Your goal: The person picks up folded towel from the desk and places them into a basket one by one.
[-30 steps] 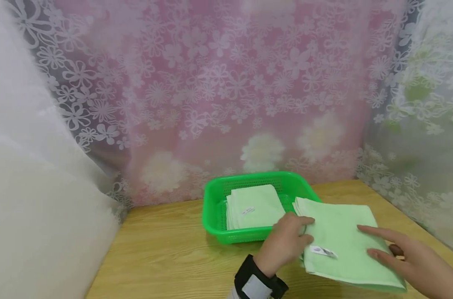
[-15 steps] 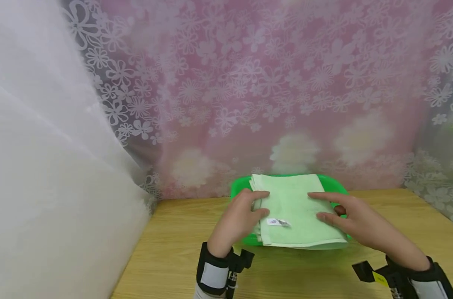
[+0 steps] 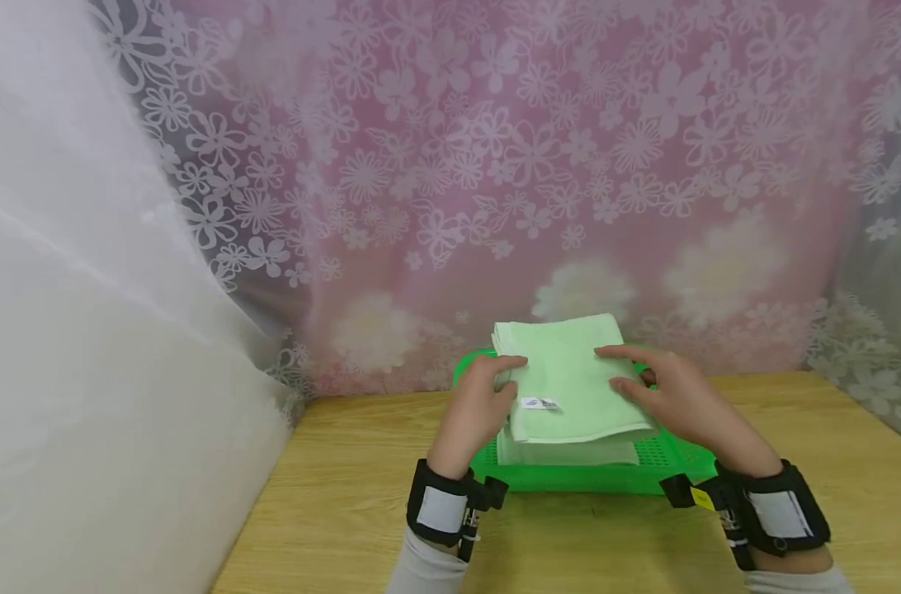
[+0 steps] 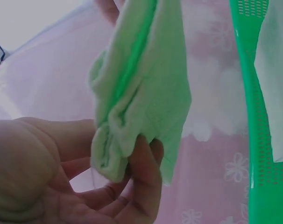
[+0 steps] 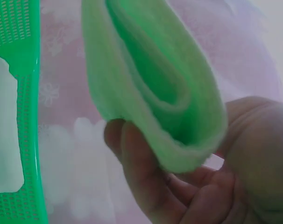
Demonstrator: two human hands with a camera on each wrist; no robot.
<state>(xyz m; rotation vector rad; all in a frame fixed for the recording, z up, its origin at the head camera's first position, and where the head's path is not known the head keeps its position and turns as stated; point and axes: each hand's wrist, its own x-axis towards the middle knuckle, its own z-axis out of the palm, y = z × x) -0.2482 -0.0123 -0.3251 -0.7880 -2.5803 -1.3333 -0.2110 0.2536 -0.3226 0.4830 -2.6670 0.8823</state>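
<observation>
Both hands hold a folded light green towel (image 3: 569, 371) with a small white label, over the green plastic basket (image 3: 577, 478). My left hand (image 3: 476, 404) pinches the towel's left edge, thumb and forefinger on top, other fingers beneath. At the opposite edge, my right hand (image 3: 673, 396) grips it the same way. The left wrist view shows the layered folds of the towel (image 4: 146, 88) between thumb and fingers. In the right wrist view the towel (image 5: 146, 93) shows its rolled fold, with fingers under it. Another folded towel (image 3: 569, 453) lies in the basket, partly hidden below the held one.
The basket stands on a wood-grain table (image 3: 346, 487) near the back. Behind it hangs a pink flower-patterned curtain (image 3: 421, 206). A white sheet (image 3: 87, 330) slopes down along the left side. Each wrist wears a black strap with a small camera.
Both hands have carried the towel left from the table's right side to over the basket, then slightly farther back and up. The head view has shifted too.
</observation>
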